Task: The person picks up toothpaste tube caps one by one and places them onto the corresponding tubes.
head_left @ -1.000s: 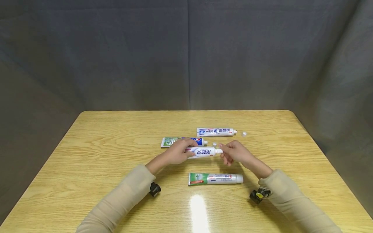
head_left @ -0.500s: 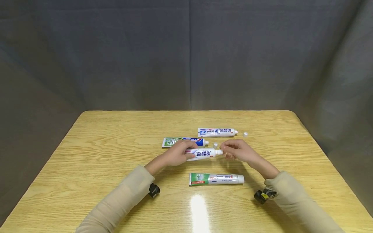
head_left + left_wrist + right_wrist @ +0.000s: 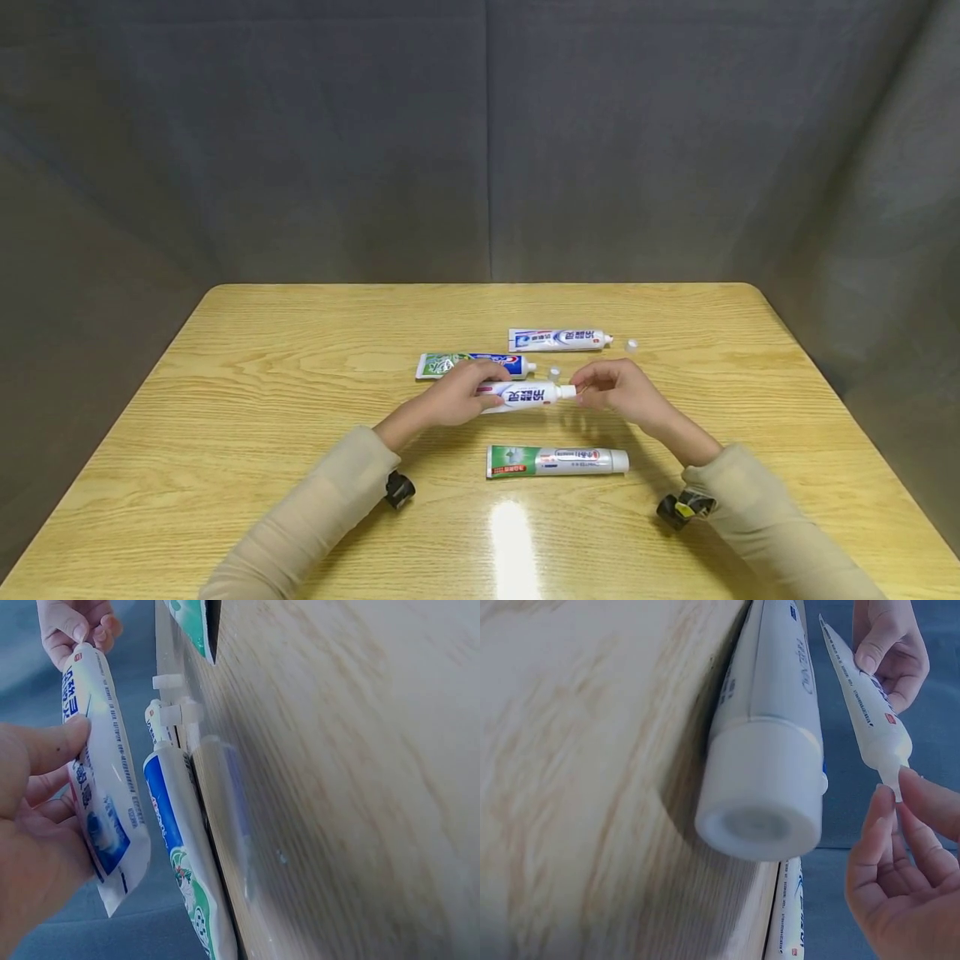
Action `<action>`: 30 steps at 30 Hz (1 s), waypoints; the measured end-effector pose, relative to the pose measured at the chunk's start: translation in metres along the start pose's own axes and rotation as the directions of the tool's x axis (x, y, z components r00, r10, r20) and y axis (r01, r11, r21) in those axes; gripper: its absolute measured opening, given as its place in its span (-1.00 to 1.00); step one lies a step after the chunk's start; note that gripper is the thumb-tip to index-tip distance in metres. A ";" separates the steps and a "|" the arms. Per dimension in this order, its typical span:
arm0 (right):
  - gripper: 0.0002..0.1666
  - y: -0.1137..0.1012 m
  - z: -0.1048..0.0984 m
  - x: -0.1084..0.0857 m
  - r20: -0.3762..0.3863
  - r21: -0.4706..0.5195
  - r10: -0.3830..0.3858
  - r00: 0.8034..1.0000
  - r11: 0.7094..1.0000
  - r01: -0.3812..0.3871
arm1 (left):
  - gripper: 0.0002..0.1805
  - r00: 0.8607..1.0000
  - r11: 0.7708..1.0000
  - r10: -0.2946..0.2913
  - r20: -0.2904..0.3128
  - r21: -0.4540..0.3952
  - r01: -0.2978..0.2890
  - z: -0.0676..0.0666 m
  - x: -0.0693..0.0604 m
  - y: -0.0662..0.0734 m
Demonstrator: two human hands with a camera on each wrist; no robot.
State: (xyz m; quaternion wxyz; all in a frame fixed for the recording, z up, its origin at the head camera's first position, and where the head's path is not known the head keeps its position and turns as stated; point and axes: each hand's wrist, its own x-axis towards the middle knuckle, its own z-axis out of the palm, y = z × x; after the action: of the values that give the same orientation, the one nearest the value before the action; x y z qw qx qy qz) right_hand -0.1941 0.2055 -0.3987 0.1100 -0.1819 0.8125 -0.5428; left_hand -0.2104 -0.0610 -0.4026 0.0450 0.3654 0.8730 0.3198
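My left hand (image 3: 456, 395) grips a white toothpaste tube (image 3: 519, 396) round its body, thumb on the near side. The left wrist view shows this tube (image 3: 112, 772) held up off the table. My right hand (image 3: 628, 392) pinches the white cap (image 3: 567, 392) at the tube's right end between thumb and fingertips. In the right wrist view the fingertips surround the narrow cap (image 3: 890, 778). Just behind the held tube lies a blue and green toothpaste tube (image 3: 513, 365), partly covered by my left hand. Its nozzle is bare, and a small loose cap (image 3: 554, 373) stands beside it.
Farther back lies another white toothpaste tube (image 3: 558, 340) with a bare nozzle, a loose cap (image 3: 632, 344) to its right. A capped green and silver toothpaste tube (image 3: 558, 462) lies nearer the front of the wooden table (image 3: 300, 350). Grey cloth (image 3: 480, 150) hangs behind.
My right hand has shifted slightly right and its fingers have changed their hold around the cap. The left hand keeps the tube in nearly the same place.
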 end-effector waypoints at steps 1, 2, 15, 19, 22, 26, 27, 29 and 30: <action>-0.76 -0.001 0.000 0.000 -0.005 0.001 0.005 1.000 1.000 -0.005 | -0.82 1.000 1.000 0.002 0.002 0.000 -0.002 0.000 0.000 0.000; -0.75 -0.001 0.000 0.000 -0.008 0.002 0.010 1.000 1.000 -0.010 | -0.82 1.000 1.000 0.003 0.002 -0.001 -0.003 0.000 0.000 0.000; -0.76 -0.002 0.001 0.000 -0.043 -0.001 0.081 0.996 0.997 -0.081 | -0.81 1.000 1.000 0.002 -0.010 0.011 -0.002 0.000 0.002 0.002; -0.77 -0.001 0.001 0.001 -0.046 -0.018 0.102 0.994 0.994 -0.103 | -0.80 1.000 1.000 -0.004 -0.012 0.005 0.004 0.001 0.001 0.003; -0.76 0.000 0.001 0.001 -0.038 -0.011 0.111 0.993 0.994 -0.111 | -0.79 1.000 1.000 -0.009 -0.016 0.002 0.009 0.001 0.002 0.004; -0.73 0.001 0.001 0.001 -0.022 -0.017 0.095 0.995 0.995 -0.096 | -0.78 1.000 1.000 -0.005 -0.022 0.008 0.005 0.002 0.002 0.003; -0.70 0.001 0.001 0.001 -0.018 -0.022 0.090 0.996 0.996 -0.091 | -0.77 1.000 1.000 -0.002 -0.023 0.010 0.002 0.002 0.002 0.003; -0.65 0.001 0.001 0.002 -0.007 -0.026 0.088 0.996 0.996 -0.088 | -0.77 1.000 1.000 0.001 -0.025 0.013 0.000 0.002 0.002 0.003; -0.62 0.001 0.002 0.002 -0.003 -0.028 0.090 0.996 0.996 -0.090 | -0.77 1.000 1.000 0.004 -0.026 0.016 -0.004 0.002 0.002 0.002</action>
State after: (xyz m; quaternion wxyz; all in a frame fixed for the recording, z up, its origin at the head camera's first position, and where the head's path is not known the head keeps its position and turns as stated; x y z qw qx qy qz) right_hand -0.1950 0.2037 -0.4002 0.1310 -0.1463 0.8275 -0.5260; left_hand -0.2096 -0.0574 -0.4026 0.0302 0.3635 0.8753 0.3176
